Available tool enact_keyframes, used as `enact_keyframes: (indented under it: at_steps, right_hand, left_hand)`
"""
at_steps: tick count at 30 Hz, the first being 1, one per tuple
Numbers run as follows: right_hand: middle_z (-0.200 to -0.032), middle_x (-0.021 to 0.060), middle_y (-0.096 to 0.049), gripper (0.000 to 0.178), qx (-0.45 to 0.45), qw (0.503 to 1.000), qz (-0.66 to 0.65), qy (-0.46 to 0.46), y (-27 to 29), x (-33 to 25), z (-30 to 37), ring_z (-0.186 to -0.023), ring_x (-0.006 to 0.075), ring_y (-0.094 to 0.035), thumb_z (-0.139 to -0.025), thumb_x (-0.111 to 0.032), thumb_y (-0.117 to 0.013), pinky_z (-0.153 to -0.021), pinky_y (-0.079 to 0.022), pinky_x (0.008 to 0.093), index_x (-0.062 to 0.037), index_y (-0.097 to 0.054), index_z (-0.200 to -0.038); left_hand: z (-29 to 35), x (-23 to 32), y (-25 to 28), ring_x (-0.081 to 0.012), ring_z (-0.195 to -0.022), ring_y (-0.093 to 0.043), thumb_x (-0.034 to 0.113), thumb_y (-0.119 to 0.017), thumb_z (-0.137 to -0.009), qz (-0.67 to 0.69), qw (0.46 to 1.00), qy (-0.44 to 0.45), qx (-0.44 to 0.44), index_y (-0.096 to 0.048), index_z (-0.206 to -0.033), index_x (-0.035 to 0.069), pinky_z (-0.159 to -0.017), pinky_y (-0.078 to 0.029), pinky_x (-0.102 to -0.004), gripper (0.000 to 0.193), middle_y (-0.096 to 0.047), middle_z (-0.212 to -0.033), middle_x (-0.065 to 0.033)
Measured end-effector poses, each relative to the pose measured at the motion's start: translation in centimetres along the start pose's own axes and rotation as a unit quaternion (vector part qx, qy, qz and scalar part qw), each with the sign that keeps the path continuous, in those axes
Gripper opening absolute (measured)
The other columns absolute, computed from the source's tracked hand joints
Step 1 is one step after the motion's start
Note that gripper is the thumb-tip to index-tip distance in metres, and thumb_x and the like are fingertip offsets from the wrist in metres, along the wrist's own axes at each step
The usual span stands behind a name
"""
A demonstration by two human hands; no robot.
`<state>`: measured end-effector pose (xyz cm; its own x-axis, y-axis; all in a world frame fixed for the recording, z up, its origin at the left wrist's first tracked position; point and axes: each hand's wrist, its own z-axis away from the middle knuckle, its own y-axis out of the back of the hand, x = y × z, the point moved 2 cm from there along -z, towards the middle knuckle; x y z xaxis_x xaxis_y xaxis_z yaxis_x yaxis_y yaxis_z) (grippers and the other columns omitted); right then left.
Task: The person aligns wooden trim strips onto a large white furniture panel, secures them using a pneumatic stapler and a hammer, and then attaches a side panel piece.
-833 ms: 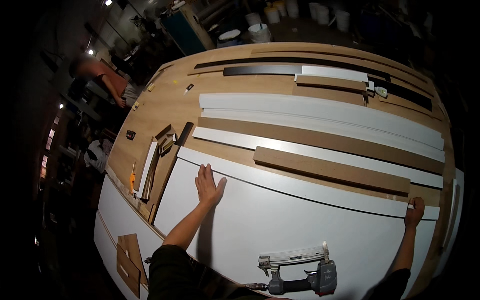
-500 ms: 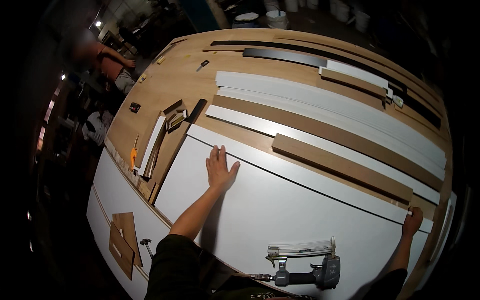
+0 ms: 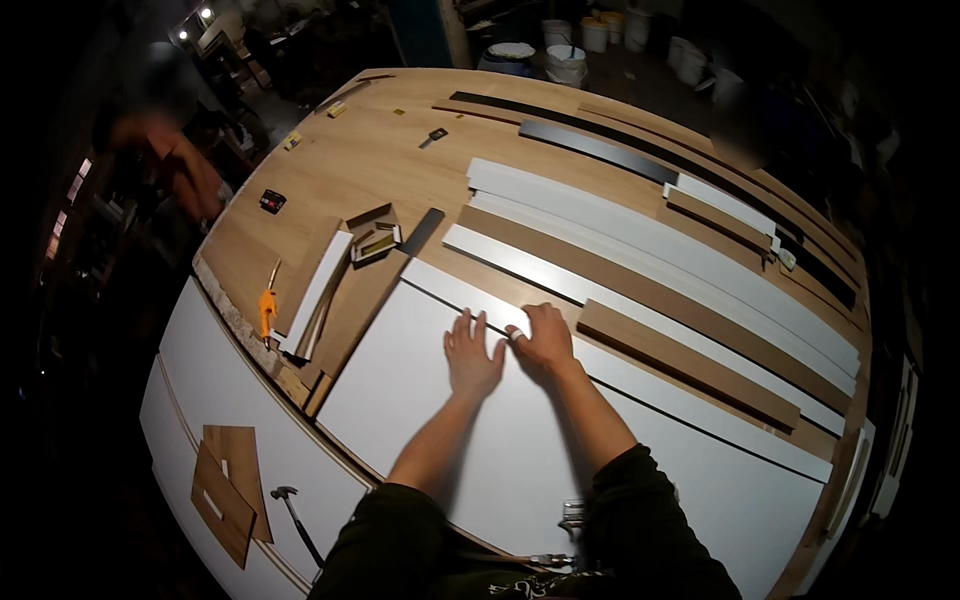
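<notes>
Some pale lettering is being displayed on the dark shirt at the near edge of the big light-brown wooden bench, too small to be made out. A few thin brass-coloured pieces are being held in a small open brown box, toward the bench's left edge, and a white plastic bucket is being kept past the far edge, contents too murky to tell. A long flat white strip is being laid along the far edge of a large white panel. The left hand is being rested palm-down, fingers slightly apart, thumb wide. The right hand is being set across the strip just beside it, fingers close together; whether anything's being gripped can't be told.
</notes>
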<state>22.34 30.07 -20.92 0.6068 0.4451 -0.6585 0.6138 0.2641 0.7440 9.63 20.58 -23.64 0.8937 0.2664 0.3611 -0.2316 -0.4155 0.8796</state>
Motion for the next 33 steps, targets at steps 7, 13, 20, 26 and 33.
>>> enact_keyframes:
  at_steps: [7, 13, 20, 26, 33]
  right_hand:
    - [-0.098, 0.0156, -0.055, 0.055, 0.085, 0.987, 0.135, -0.019, 0.6, -3.7, 0.6, -0.092, 0.0327, -0.054, -0.063, -0.043, -0.079, -0.084, -0.043, 0.0423, -0.0029, -0.061, -0.096]
    - [-0.096, 0.0150, -0.056, 0.058, 0.110, 0.983, 0.142, -0.039, -0.2, -4.4, 0.4, -0.093, 0.0326, -0.054, -0.064, -0.042, -0.082, -0.082, -0.046, 0.0413, -0.0010, -0.059, -0.097]
    - [-0.098, 0.0127, -0.057, 0.059, 0.109, 0.975, 0.183, -0.058, -1.3, -3.7, 0.1, -0.094, 0.0305, -0.054, -0.062, -0.046, -0.082, -0.083, -0.046, 0.0408, -0.0023, -0.061, -0.095]
    - [-0.096, 0.0134, -0.057, 0.062, 0.110, 0.972, 0.197, -0.068, -1.5, -3.5, -0.1, -0.094, 0.0306, -0.055, -0.061, -0.047, -0.083, -0.082, -0.047, 0.0405, -0.0022, -0.059, -0.097]
    - [-0.097, 0.0125, -0.056, 0.064, 0.091, 0.971, 0.210, -0.069, -1.5, -3.3, -1.0, -0.093, 0.0295, -0.054, -0.062, -0.047, -0.083, -0.081, -0.046, 0.0403, -0.0012, -0.058, -0.099]
  left_hand:
    - [0.0, -0.2, 1.4, -0.0377, -0.132, -0.033, 0.033, -0.061, -0.086, 0.125, 0.992, 0.000, 0.018, -0.041, -0.135, 0.001, -0.109, -0.024, -0.0544, 0.062, -0.039, -0.137, -0.0221]
    - [6.0, -11.4, 8.5, -0.0381, -0.136, -0.028, 0.036, -0.064, -0.083, 0.075, 0.986, -0.074, -0.128, -0.042, -0.137, 0.006, -0.112, -0.019, -0.0528, 0.066, -0.034, -0.145, -0.0197]
    - [11.4, -17.8, 13.7, -0.0363, -0.137, -0.027, 0.036, -0.061, -0.086, 0.007, 0.992, -0.001, -0.127, -0.042, -0.138, 0.008, -0.114, -0.018, -0.0516, 0.062, -0.033, -0.145, -0.0187]
    - [11.4, -18.0, 13.8, -0.0365, -0.137, -0.028, 0.034, -0.062, -0.086, 0.035, 0.992, 0.000, -0.119, -0.043, -0.138, 0.008, -0.113, -0.020, -0.0528, 0.061, -0.033, -0.145, -0.0187]
    - [10.6, -18.4, 13.1, -0.0359, -0.136, -0.028, 0.035, -0.062, -0.086, 0.027, 0.994, -0.013, -0.108, -0.043, -0.137, 0.007, -0.113, -0.020, -0.0514, 0.062, -0.034, -0.145, -0.0186]
